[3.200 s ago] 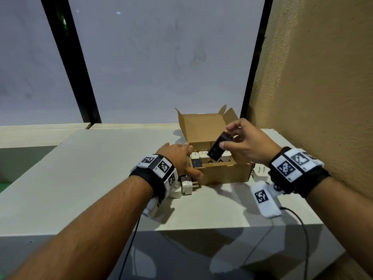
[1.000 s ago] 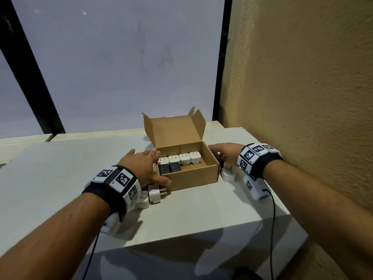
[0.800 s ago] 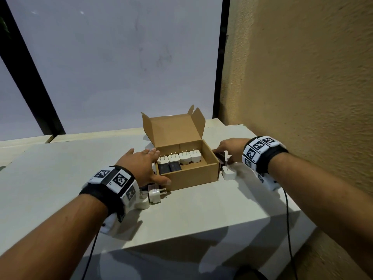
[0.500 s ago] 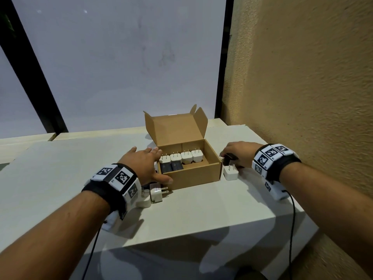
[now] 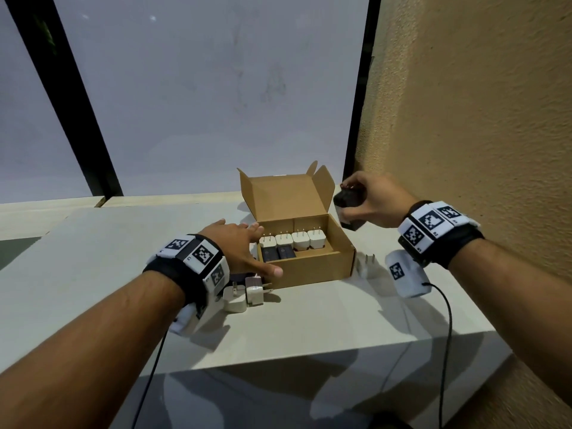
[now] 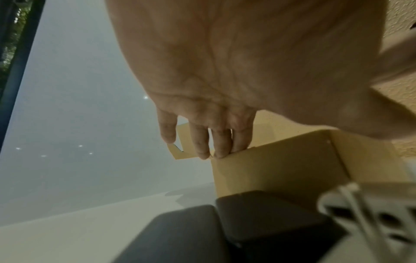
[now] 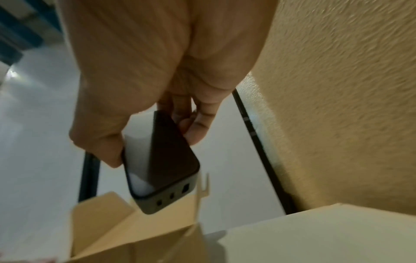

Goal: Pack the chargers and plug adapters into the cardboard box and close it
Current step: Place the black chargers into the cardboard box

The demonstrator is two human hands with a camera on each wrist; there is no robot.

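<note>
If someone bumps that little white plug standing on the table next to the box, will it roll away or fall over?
The white plug adapter looks blocky with flat sides, so it probably won't roll. It stands with its prongs pointing up, so a bump might tip it onto its side. It looks like hard plastic, so it should stay stiff. The pale table looks smooth, so it may slide a little.

1. The box is open at the top, with its lid upright at the far edge.
2. The right half of the box floor is bare. White plugs and two black chargers fill the far row and left front.
3. The wall stands near the box's right side.
4. The left hand rests on the left rim.
5. The right hand, gripping a black charger, hangs above the right rim.
</note>
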